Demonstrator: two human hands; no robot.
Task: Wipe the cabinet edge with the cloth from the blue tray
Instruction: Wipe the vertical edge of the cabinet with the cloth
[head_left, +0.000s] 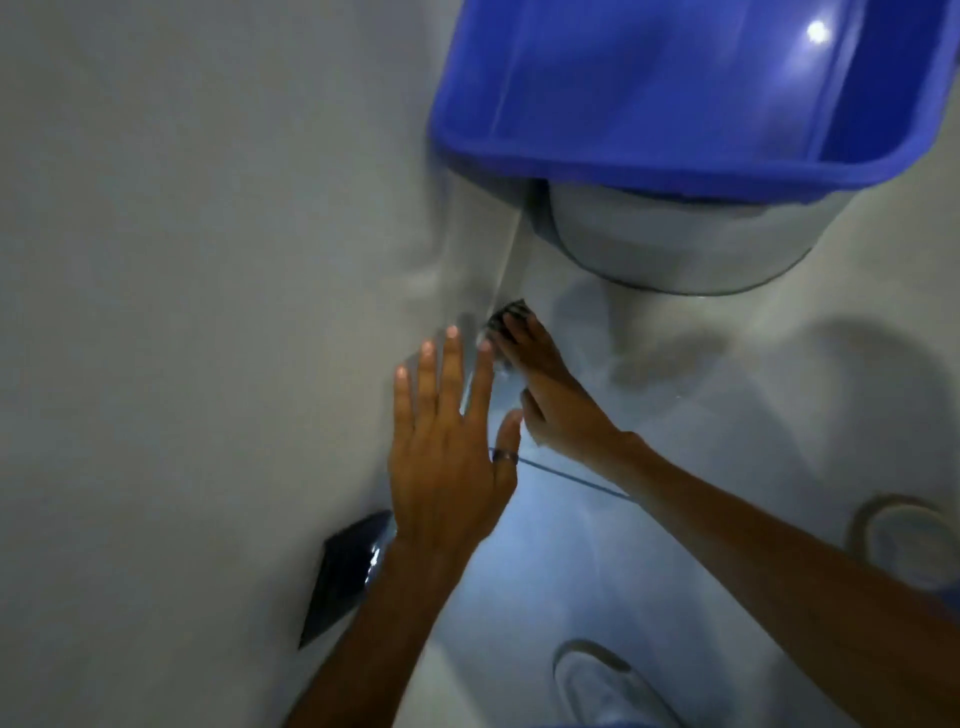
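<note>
Wipe step underway. R hand (540, 384) presses the cloth (506, 317) vs the cabinet edge (501, 270), low, below the blue tray (519, 140); fingers clamped on cloth, partly blurred. L hand (447, 441) flat on cabinet face, fingers spread, holding nothing. Next, prob: slide cloth along the edge w/ steady pressure, L hand bracing. Shoe (602, 686) on floor below.

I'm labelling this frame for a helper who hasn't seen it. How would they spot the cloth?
Start at the big blue tray at the top, then follow the pale cabinet edge straight down. The cloth is the small dark wad pressed there under the right hand, the only patterned thing around.
</note>
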